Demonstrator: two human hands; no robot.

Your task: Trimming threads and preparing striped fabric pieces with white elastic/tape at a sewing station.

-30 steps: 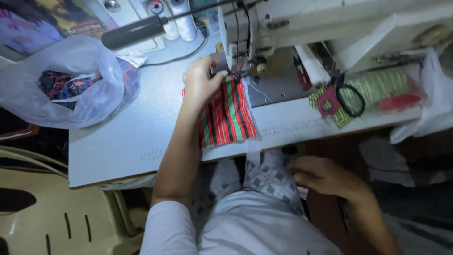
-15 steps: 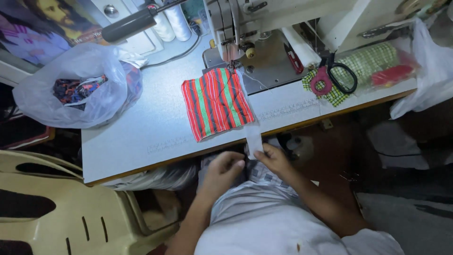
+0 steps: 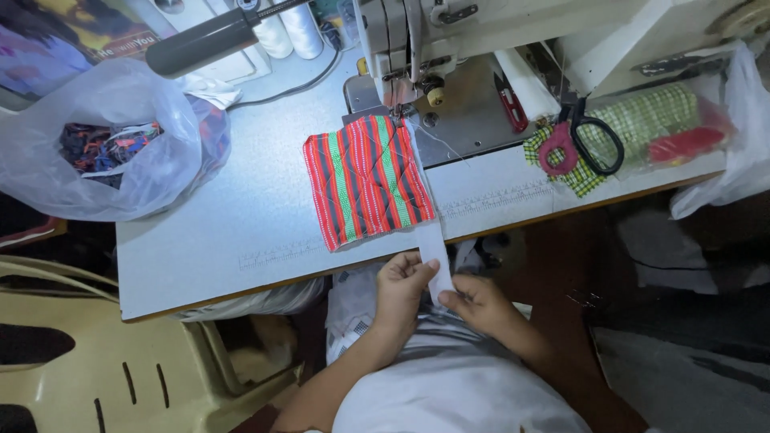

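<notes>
left hand + right hand pinch 1 white strip | 1 striped quilted square | 1 scissors

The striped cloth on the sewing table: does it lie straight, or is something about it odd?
The striped cloth lies slightly askew, turned against the table edge. A white strip along its right side hangs off the table, held by the left hand and right hand. Nothing looks torn or spilled.

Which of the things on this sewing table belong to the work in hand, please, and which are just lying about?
In use: white strip, pinched by left hand and right hand; striped quilted patch; sewing machine.

Lying about: scissors; plastic bag of scraps; thread cones; red snips.
</notes>
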